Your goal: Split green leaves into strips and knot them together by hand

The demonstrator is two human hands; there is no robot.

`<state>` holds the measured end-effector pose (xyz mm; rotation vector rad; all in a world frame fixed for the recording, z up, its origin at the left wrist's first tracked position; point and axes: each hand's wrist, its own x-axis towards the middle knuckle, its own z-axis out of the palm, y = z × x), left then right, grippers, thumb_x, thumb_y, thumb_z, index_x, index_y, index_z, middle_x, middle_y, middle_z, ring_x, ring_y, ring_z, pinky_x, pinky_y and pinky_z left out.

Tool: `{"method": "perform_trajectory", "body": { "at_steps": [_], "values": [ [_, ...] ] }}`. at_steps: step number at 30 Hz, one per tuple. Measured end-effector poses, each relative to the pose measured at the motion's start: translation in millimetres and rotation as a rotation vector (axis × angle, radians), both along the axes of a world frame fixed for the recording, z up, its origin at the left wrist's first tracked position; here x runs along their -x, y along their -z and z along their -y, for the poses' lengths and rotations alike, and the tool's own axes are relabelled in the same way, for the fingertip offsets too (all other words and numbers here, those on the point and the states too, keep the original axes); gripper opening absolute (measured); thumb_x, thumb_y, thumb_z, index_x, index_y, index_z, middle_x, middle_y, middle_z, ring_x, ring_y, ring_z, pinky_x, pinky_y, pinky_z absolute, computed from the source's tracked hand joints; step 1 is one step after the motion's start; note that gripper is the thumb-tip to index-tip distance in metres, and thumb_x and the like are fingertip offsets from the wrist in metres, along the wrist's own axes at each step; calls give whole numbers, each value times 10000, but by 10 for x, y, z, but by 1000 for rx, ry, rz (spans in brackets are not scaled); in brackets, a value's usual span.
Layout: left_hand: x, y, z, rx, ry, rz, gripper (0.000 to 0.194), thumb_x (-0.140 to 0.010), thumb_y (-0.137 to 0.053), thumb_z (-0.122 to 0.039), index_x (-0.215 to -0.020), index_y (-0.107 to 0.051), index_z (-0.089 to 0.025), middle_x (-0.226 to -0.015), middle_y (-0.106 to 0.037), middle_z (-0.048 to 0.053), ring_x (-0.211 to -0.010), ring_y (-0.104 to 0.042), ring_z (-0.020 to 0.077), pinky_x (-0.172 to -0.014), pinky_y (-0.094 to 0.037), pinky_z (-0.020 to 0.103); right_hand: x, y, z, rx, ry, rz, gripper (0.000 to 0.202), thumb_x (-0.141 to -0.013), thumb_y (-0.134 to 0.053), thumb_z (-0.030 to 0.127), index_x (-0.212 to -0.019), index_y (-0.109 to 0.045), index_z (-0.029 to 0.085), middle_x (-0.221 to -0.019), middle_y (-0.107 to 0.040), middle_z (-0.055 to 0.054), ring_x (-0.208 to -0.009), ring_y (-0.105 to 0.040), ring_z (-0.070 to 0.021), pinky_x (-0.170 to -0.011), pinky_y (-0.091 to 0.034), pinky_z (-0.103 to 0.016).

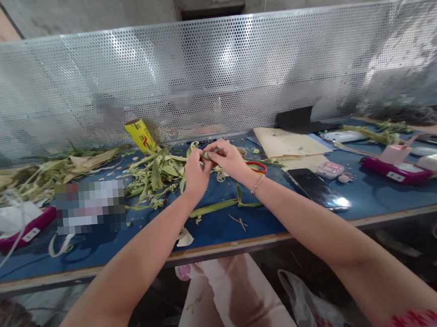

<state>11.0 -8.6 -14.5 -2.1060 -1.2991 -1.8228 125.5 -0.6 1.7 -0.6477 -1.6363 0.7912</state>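
While both arms reach out over the blue table [320, 211], the left hand [195, 173] and right hand [227, 158] meet above its middle, fingers curled and pinched on the same small green leaf strip [204, 155] held between them. The strip is off the table, up in the air just in front of the leaf pile [155, 176]; a longer end of it hangs down along the left hand. Left-hand fingers close on the strip from the left, right-hand fingertips nip it from the right; the two hands are touching or nearly so, hard to tell. A bead bracelet [258, 183] sits on the right wrist.

The pile of green husk and leaf scraps lies on the table just left of and behind the hands. More dry husks [45, 169] spread along the far left. A long green stalk [216, 207] lies flat on the table under the wrists. A red ring [257, 167] lies just right of the right hand. A yellow roll [141, 136] leans against the perforated metal screen [211, 73] at the back. Right of the hands: brown paper [288, 142], a dark phone [317, 188] face up, a small pink case [330, 169], a magenta device [395, 169]. Another magenta device [17, 232] is near the left edge.
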Motion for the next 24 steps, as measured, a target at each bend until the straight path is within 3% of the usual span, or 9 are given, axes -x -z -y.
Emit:
{"method": "perform_trajectory", "body": {
  "at_steps": [6,14,24],
  "values": [
    [0,6,7,13,17,-38,118,-726,-449,-122,-673,-375,-198,-598,-415,-34,-552,-363,99,-534,-282,243,-24,1,-15,22,-10,-27,128,-679,-574,289,-710,-503,188,-713,-547,13,-538,-520,-79,-520,-477,-248],
    [-16,5,0,19,9,-15,146,-698,-453,-101,-654,-354,-198,-577,-370,-47,-529,-329,96,-524,-264,245,27,3,48,63,124,-63,93,-694,-544,242,-656,-478,188,-626,-511,29,-533,-501,-78,-485,-464,-216],
    [-17,17,2,36,37,-63,149,-676,-448,-101,-627,-347,-198,-573,-369,-42,-550,-337,108,-541,-259,251,32,-13,65,41,188,-65,106,-732,-517,251,-661,-474,186,-632,-520,19,-550,-492,-88,-507,-445,-228]
  ]
}}
